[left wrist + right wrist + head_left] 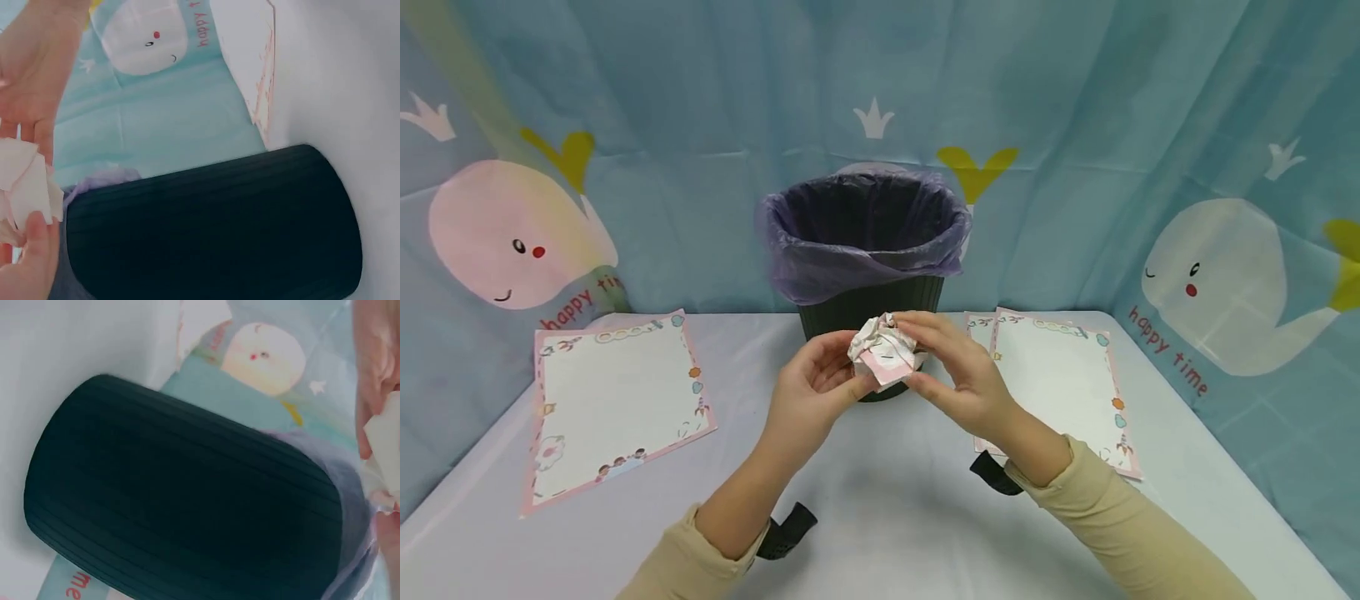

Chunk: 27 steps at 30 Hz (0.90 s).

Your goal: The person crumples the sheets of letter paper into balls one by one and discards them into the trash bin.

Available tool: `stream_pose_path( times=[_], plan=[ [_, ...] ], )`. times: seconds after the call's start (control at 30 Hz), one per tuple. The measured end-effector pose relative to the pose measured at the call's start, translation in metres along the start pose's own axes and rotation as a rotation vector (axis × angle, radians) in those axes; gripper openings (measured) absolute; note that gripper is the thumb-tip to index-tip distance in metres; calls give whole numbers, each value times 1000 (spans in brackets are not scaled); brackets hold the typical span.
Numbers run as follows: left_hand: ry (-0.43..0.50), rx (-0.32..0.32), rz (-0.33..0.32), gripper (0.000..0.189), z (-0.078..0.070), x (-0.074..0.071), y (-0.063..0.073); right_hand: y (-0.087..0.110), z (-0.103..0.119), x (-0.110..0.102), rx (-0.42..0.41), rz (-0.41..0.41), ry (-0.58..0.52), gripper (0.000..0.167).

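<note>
A crumpled ball of paper point(886, 354), white with pink patches, is held between both hands in front of the trash can. My left hand point(816, 387) grips its left side, thumb low and fingers behind. From the right, my right hand point(958, 367) holds it with the thumb underneath and the fingers over the top. In the left wrist view the crumpled paper point(25, 187) shows folded, angular faces at the left edge. Only part of the paper ball point(384, 447) appears at the right edge of the right wrist view.
Behind the hands stands a dark trash can point(872, 304) lined with a purple plastic bag point(827, 271). One pink-bordered sheet point(617, 408) lies on the left of the white table point(880, 533); overlapping sheets point(1060, 383) lie on the right. A printed curtain point(700, 100) hangs behind.
</note>
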State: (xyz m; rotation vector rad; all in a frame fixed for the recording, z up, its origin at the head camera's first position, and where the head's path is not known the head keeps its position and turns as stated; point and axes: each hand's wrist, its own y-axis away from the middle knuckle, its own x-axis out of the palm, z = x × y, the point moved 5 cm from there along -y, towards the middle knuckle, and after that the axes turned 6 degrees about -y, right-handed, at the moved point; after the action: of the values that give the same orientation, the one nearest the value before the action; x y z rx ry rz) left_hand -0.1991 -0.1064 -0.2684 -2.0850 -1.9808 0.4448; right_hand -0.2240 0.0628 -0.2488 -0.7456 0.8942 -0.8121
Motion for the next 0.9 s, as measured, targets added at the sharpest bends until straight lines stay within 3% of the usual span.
stream_pose_path(
  times=[0.23, 0.33, 0.5, 0.73, 0.9],
  plan=[
    [-68, 104, 44, 39, -6, -3, 3, 7, -6, -1, 246, 68, -142, 50],
    [-74, 125, 41, 38, -7, -1, 3, 6, -6, 1, 248, 66, -167, 53],
    [-60, 138, -36, 31, -5, 1, 4, 5, -9, 6, 222, 20, -231, 42],
    [-105, 203, -162, 22, 4, 3, 8, 13, -17, 16, 221, -161, -370, 35],
    [-122, 281, -173, 25, 7, 3, 8, 16, -17, 20, 244, -253, -369, 22]
  ],
)
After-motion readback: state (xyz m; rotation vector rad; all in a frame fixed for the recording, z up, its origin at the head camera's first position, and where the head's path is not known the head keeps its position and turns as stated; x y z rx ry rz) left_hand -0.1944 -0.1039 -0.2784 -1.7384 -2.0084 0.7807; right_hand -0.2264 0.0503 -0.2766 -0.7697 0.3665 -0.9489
